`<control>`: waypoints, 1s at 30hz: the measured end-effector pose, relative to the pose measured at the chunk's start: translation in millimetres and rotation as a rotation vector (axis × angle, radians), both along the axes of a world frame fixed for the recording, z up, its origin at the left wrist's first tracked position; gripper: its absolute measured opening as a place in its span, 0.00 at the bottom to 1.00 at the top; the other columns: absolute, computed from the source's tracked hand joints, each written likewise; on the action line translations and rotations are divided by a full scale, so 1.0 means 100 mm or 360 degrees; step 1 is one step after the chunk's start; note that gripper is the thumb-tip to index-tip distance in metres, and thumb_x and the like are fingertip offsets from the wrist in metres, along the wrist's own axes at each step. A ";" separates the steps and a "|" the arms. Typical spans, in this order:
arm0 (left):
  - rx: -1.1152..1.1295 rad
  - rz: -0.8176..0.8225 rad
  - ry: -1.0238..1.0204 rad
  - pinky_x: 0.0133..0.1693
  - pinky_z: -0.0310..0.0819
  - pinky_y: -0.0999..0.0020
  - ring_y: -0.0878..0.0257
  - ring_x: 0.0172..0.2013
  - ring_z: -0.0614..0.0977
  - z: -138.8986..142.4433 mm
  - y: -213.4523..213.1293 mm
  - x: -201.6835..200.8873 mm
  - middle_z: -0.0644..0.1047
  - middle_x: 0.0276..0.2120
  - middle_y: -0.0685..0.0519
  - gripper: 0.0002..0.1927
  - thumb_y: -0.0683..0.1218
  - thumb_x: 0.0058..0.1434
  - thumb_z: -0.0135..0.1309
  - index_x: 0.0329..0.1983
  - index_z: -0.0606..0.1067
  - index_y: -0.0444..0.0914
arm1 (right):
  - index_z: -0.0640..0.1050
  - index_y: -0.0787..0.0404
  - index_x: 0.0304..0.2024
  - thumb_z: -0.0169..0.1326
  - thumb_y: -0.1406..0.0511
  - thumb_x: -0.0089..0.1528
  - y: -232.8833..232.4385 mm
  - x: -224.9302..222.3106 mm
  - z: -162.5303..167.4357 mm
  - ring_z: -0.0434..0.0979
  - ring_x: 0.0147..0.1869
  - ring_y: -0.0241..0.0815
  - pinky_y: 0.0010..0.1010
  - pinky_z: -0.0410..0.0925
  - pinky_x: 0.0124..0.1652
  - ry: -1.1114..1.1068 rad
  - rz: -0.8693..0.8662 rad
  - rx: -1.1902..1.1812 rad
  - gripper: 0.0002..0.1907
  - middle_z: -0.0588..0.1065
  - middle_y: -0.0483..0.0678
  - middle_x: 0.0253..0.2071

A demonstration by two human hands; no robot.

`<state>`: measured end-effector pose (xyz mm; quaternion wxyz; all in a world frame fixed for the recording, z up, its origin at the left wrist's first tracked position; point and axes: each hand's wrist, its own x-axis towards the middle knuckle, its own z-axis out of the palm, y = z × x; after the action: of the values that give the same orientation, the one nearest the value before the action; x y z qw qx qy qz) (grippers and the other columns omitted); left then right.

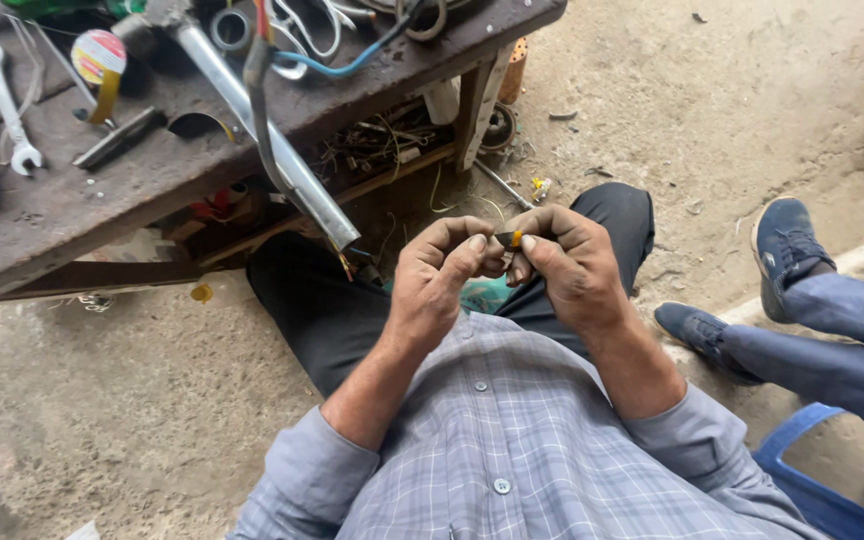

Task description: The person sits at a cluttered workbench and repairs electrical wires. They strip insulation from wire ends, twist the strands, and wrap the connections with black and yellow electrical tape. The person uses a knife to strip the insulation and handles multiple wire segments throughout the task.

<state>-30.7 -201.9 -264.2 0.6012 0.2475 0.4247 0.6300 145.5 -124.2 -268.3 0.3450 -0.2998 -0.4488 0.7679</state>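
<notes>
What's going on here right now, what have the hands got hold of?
A seated person pinches a small dark piece with a yellow end between the fingers of both hands, left hand and right hand, above the lap. Ahead stands a cluttered wooden workbench with a wrench, a tape roll and a metal tube. Another person's blue shoes show at right.

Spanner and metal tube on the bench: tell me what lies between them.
In the head view, between the spanner and the metal tube lie a roll of tape with a yellow strip hanging loose and a dark flat bar, all on the workbench.
</notes>
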 end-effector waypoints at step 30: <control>0.0365 0.0345 0.0092 0.55 0.78 0.63 0.61 0.47 0.82 0.66 0.04 -0.39 0.79 0.48 0.44 0.05 0.37 0.72 0.46 0.46 0.73 0.31 | 0.74 0.67 0.42 0.46 0.70 0.66 0.59 -0.03 0.29 0.75 0.35 0.31 0.24 0.72 0.37 -0.0591 -0.0337 0.0924 0.06 0.75 0.47 0.34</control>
<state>-69.6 -197.5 -197.8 0.4848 0.2852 0.3915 0.7282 143.0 -65.4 -238.8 0.4060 -0.3686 -0.6697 0.5008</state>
